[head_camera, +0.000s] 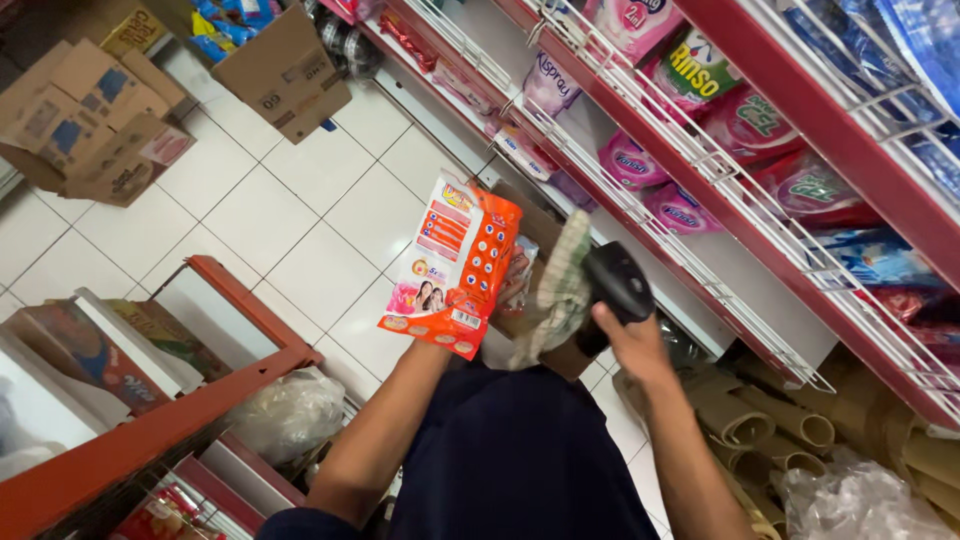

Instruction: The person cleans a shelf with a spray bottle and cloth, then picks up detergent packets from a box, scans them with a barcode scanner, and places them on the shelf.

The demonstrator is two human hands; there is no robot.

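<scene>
An orange and white detergent pouch sits at the centre of the frame, held up above the white tiled floor with its printed back facing the camera. The left hand is mostly hidden behind the pouch's lower edge, so its grip cannot be seen clearly, though the pouch plainly rests in it, with the forearm running down toward the lower middle of the frame. Just right of the pouch, the right hand has its grip closed round the handle of a black handheld scanner, whose head points toward the pouch. A pale checked cloth hangs between pouch and scanner, touching the scanner. Behind them stands an open brown carton on the floor. Red shelves with white wire rails cross the upper right, stocked with pink, green and blue pouches. Rolled brown cardboard and a clear plastic bag lie lower right. Cardboard boxes sit upper left, and a red shelf unit fills the lower left.
</scene>
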